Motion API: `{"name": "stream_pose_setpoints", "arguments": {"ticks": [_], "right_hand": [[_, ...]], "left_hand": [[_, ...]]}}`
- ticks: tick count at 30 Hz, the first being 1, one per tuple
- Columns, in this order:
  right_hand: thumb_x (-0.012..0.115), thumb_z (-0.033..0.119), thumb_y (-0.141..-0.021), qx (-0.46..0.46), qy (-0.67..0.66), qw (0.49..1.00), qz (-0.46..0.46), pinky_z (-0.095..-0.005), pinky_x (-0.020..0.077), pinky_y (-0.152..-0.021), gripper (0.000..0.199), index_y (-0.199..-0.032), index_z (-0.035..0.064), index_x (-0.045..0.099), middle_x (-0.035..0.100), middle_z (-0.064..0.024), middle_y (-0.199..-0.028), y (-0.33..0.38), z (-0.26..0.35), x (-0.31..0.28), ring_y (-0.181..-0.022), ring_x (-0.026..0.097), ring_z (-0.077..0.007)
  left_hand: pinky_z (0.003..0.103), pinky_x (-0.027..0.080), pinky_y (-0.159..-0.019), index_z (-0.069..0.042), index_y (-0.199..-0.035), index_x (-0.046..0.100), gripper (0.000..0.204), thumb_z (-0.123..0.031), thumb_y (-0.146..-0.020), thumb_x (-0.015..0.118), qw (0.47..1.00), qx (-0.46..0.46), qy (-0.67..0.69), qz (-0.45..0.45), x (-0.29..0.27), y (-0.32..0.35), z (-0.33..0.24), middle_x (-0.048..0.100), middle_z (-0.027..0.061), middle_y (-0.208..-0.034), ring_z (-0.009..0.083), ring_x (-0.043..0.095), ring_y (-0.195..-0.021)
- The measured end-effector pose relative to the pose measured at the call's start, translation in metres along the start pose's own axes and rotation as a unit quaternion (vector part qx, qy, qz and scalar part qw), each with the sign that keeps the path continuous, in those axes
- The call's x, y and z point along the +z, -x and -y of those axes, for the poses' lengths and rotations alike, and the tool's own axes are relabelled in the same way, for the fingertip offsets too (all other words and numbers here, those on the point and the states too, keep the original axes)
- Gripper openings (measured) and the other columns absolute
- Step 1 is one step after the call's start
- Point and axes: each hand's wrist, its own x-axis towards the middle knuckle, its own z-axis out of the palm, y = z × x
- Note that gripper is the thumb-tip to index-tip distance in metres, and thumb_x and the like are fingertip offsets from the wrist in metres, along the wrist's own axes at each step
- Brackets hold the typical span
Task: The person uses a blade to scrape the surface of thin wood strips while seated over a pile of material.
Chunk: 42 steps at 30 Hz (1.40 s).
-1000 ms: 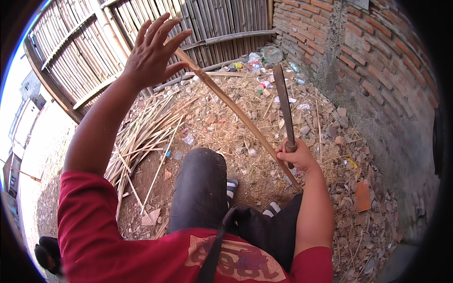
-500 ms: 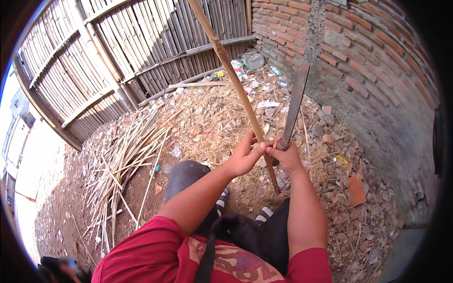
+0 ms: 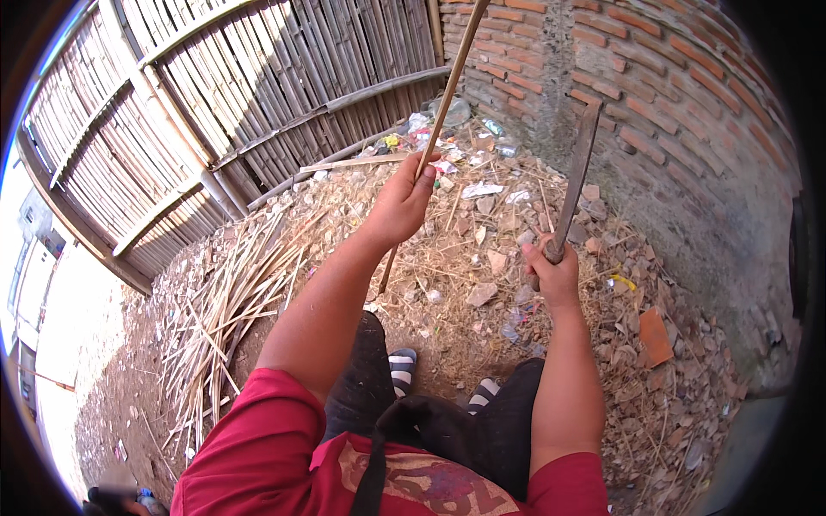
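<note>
Left hand (image 3: 403,202): fingers wrapped around long tan pole (image 3: 453,82). Pole slanted, upper end passed out of view at top edge, lower end sat beyond left knee. Right hand (image 3: 555,271): gripped handle of broad-bladed knife (image 3: 578,176), blade upward, well apart from pole. Pile of pale split strips (image 3: 232,301) lay on ground, left. Orange tile piece (image 3: 656,337) lay at right. Clear plastic container (image 3: 458,110) stood among scattered litter (image 3: 419,129) near brick wall (image 3: 688,103); contents could not be told. Bamboo fence (image 3: 327,69) adjoined wall.
</note>
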Motion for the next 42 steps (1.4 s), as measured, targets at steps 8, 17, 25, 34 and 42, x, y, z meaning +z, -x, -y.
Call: {"name": "stream_pose_setpoints", "arguments": {"ticks": [8, 17, 25, 34, 42], "right_hand": [[0.079, 0.027, -0.090, -0.072, 0.055, 0.996, 0.009, -0.0295, 0.0354, -0.054, 0.035, -0.074, 0.0093, 0.053, 0.047, 0.0041, -0.060, 0.001, 0.001, -0.004, -0.057, 0.042, -0.0084], [0.082, 0.031, -0.082, -0.038, 0.315, 0.935, 0.156, -0.0363, 0.0412, -0.054, 0.030, -0.082, 0.0063, 0.065, 0.056, -0.0050, -0.059, 0.027, 0.017, 0.054, -0.053, 0.050, -0.0181], [0.077, 0.040, -0.082, -0.039, 0.393, 0.878, 0.270, -0.0454, 0.0502, -0.063, 0.033, -0.086, 0.0086, 0.068, 0.064, -0.0125, -0.066, 0.044, 0.007, 0.096, -0.067, 0.065, -0.0355], [0.075, 0.030, -0.075, -0.108, 0.482, 0.767, 0.410, -0.0493, 0.0532, -0.072, 0.027, -0.092, 0.0104, 0.066, 0.069, -0.0148, -0.082, 0.070, -0.022, 0.143, -0.084, 0.068, -0.0379], [0.072, 0.026, -0.075, 0.012, 0.463, 0.804, 0.373, -0.0493, 0.0534, -0.074, 0.026, -0.095, 0.0099, 0.068, 0.069, -0.0173, -0.083, 0.057, -0.038, 0.136, -0.083, 0.067, -0.0397]], "left_hand": [[0.026, 0.039, -0.057, -0.009, -0.106, 0.059, 0.041, -0.050, -0.098, 0.063, 0.970, -0.201, -0.044, 0.130, -0.067, 0.054, -0.041, 0.048, -0.0062, -0.076, 0.0051, 0.044, -0.067], [0.029, 0.041, -0.065, -0.005, -0.097, 0.060, 0.040, -0.045, -0.101, 0.060, 0.945, -0.282, -0.080, 0.143, -0.095, 0.196, -0.007, 0.053, -0.0036, -0.078, 0.0086, 0.048, -0.073], [0.042, 0.048, -0.080, 0.002, -0.103, 0.061, 0.055, -0.049, -0.108, 0.040, 0.881, -0.425, -0.137, 0.153, -0.140, 0.313, 0.002, 0.063, 0.0157, -0.083, 0.0267, 0.060, -0.082], [0.053, 0.048, -0.082, 0.003, -0.097, 0.062, 0.054, -0.045, -0.107, 0.039, 0.840, -0.454, -0.233, 0.182, -0.139, 0.351, -0.004, 0.066, 0.0293, -0.090, 0.0486, 0.064, -0.093], [0.056, 0.048, -0.081, 0.002, -0.094, 0.063, 0.054, -0.044, -0.106, 0.038, 0.845, -0.436, -0.251, 0.182, -0.129, 0.357, 0.001, 0.066, 0.0300, -0.088, 0.0503, 0.063, -0.092]]}}
